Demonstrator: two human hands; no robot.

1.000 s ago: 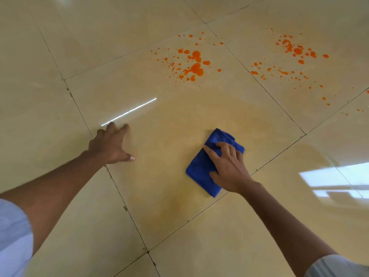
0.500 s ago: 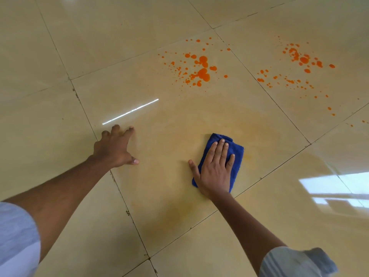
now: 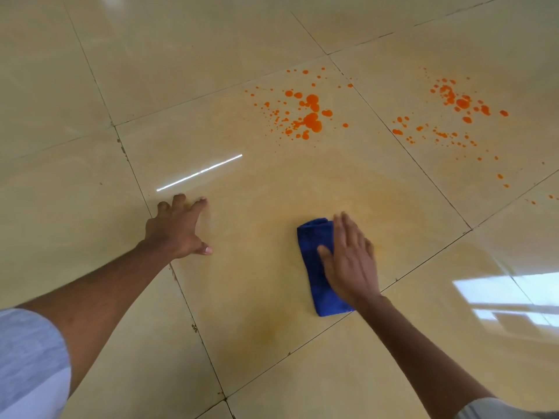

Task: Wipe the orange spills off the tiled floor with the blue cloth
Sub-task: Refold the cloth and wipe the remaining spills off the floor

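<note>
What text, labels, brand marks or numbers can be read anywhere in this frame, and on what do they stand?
None: no readable text in this view.
The blue cloth under the right hand shows no tag or print.
The floor tiles, the orange spills and the left hand bear no markings.
The sleeves are plain.

The cloth [image 3: 317, 267] lies on the floor [image 3: 90, 71] under the right hand [image 3: 351, 264]. The left hand [image 3: 175, 229] rests on the floor to its left (well apart). One spill [image 3: 308, 114] lies farther off, another spill [image 3: 456, 113] to its right.
</note>
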